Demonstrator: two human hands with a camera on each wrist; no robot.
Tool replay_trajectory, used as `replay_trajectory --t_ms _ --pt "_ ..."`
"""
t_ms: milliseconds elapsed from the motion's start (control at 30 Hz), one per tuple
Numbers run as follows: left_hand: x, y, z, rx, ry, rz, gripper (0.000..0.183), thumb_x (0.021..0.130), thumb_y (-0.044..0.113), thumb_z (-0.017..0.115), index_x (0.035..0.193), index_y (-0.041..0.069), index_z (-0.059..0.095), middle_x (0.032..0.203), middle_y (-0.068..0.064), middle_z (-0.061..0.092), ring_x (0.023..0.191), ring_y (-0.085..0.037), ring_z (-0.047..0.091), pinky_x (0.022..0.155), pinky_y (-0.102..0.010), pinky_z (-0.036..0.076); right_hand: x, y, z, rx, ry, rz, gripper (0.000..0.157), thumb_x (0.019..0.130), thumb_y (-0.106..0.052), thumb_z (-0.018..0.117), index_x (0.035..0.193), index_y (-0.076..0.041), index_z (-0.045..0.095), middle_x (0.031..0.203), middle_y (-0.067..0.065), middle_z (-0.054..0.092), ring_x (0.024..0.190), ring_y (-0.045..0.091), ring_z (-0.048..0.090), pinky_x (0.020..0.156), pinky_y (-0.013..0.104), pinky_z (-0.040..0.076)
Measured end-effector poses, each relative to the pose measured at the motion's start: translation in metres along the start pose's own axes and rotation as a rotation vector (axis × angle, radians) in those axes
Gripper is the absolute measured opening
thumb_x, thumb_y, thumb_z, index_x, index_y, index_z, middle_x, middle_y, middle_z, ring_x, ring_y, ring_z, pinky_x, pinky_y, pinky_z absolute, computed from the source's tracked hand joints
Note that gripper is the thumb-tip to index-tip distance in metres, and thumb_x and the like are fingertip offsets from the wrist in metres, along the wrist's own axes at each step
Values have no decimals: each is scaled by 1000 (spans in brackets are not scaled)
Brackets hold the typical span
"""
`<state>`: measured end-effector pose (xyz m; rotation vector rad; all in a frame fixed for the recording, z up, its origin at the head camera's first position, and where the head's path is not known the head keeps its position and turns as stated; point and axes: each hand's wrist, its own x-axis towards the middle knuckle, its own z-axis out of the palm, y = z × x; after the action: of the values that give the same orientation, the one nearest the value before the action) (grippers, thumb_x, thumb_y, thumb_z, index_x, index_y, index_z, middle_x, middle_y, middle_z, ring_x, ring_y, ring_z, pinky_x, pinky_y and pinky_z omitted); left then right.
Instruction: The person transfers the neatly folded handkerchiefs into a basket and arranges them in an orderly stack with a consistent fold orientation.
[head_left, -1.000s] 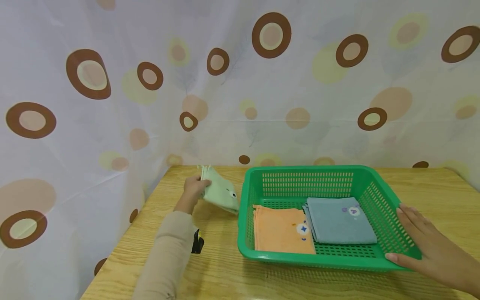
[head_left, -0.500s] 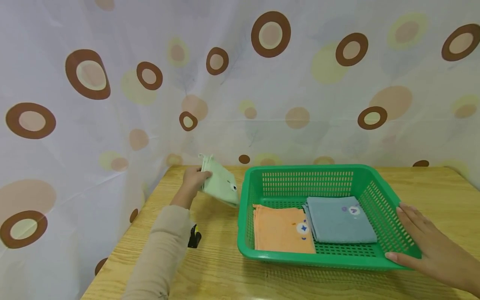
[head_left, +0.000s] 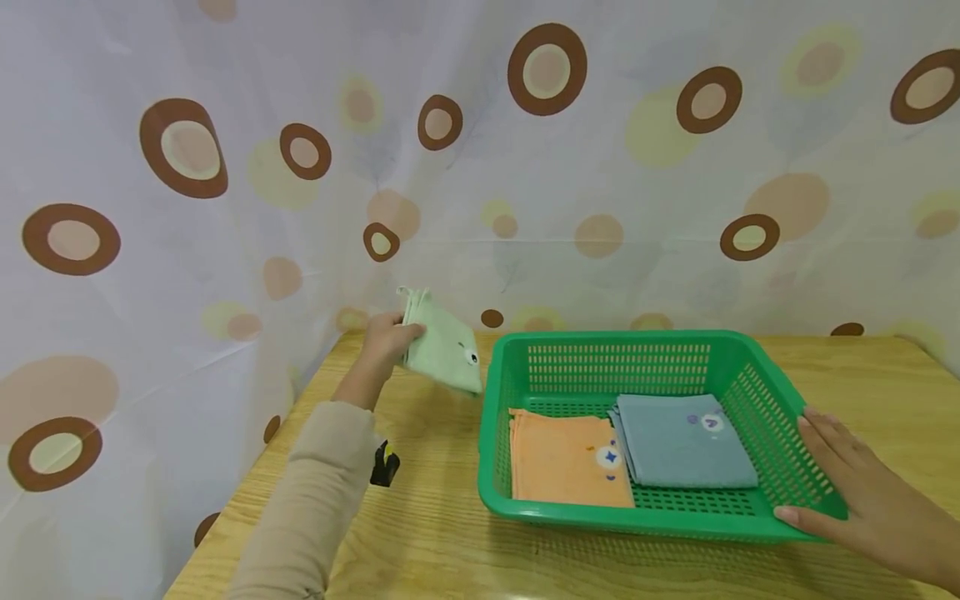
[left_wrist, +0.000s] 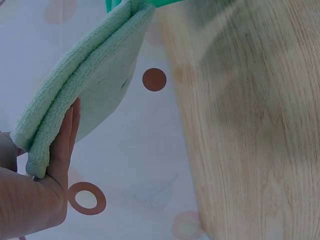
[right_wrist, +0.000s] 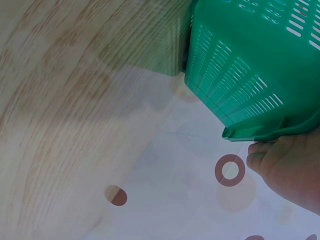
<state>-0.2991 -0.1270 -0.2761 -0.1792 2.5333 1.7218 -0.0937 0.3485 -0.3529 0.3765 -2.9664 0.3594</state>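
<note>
My left hand (head_left: 384,343) pinches a folded light-green towel (head_left: 442,346) by its left edge, thumb on top and fingers beneath. The towel is lifted over the table, left of a green plastic basket (head_left: 630,515), and tilts down toward it. In the left wrist view the folded layers of the green towel (left_wrist: 85,65) show edge-on in the grip. My right hand (head_left: 862,500) rests on the basket's front right corner, fingers straight along the right rim and thumb on the front rim. Inside the basket, a folded orange towel (head_left: 562,462) lies beside a folded blue-grey towel (head_left: 686,446).
A small black object with a yellow mark (head_left: 386,463) is on the wooden table (head_left: 435,533), close to the left sleeve (head_left: 315,492). Behind the table and along its left side hangs a white curtain (head_left: 450,192) with brown rings.
The left hand has raised the green towel upward, beside the basket's left side. The right hand and the basket stay in place.
</note>
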Motion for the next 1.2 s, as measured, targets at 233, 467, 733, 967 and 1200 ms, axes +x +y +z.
replay_trajectory --t_ms 233,467,733,967,1200 --pt "-5 10 -2 -28 -16 -14 40 93 16 53 130 2 52 124 -18 55 94 -21 57 83 -33 51 0 1 2 -10 0 1 99 86 -33 63 145 9 -5 152 22 -18 137 27 -30 104 49 -29" --pt "-10 22 -4 -62 -28 -31 43 94 19 52 135 5 48 124 -15 56 93 -21 58 80 -30 51 0 0 0 10 -20 24 99 87 -34 62 144 9 -6 151 25 -17 137 33 -28 102 56 -26" --pt "-14 33 -3 -53 -29 -30 42 94 22 54 133 8 51 122 -13 57 89 -18 57 77 -27 51 1 1 0 4 4 10 100 86 -33 64 144 9 -5 152 25 -16 138 29 -29 103 55 -27" --pt "-14 35 7 -124 -57 -16 38 94 19 54 129 5 53 120 -15 58 86 -17 58 74 -26 51 1 1 1 -3 8 10 100 85 -33 64 145 8 -5 152 24 -17 138 27 -30 103 53 -28" --pt "-18 43 19 -176 -75 -15 37 93 17 55 128 5 55 120 -15 59 88 -18 58 74 -27 51 1 -1 0 3 -5 19 99 86 -34 63 144 10 -4 151 25 -17 137 29 -30 102 53 -27"
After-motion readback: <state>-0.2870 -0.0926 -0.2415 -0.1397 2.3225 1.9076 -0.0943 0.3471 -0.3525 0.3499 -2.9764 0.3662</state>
